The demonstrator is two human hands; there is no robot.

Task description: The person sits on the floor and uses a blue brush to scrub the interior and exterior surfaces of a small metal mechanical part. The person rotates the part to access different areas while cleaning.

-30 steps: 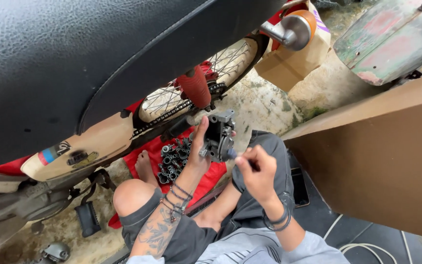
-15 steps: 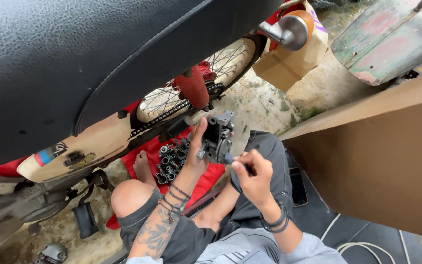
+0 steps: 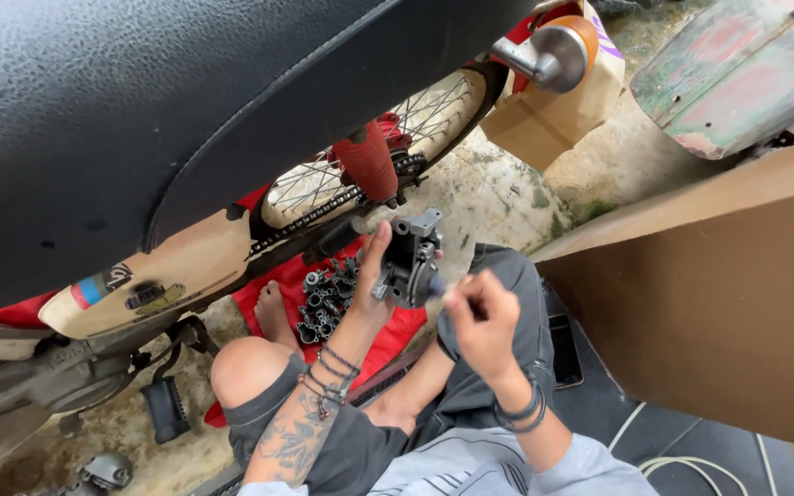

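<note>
Part in hand: one grey cast-metal engine part (image 3: 411, 257), blocky with small bosses on top, held up in front of my knees, above the red cloth and just beside the rear wheel.
My left hand (image 3: 371, 280): clamped on the metal part, thumb along its left face, fingers hidden behind it. Several dark bead bracelets sit on that wrist.
My right hand (image 3: 482, 317): fingers pinched together on one small dark tool (image 3: 437, 288), whose tip touches the lower right side of the part. What kind of tool it is, I cannot tell. Two dark bands ring that wrist.
Socket set (image 3: 325, 298): one cluster of grey sockets standing upright, packed close together in a holder; too many and too small for me to count. It sits on the cloth just left of my left hand.
Red cloth (image 3: 399, 331): one, spread on the ground under the sockets and my one visible bare foot (image 3: 274, 312).
Motorcycle: one black seat (image 3: 140, 101) fills the upper left; below it one spoked rear wheel (image 3: 415, 119), one drive chain (image 3: 310, 220), one red shock absorber (image 3: 367, 163) and one black foot peg (image 3: 165, 409).
Further out: one cardboard box (image 3: 553, 115) beyond the wheel, one brown board (image 3: 709, 294) on my right.
</note>
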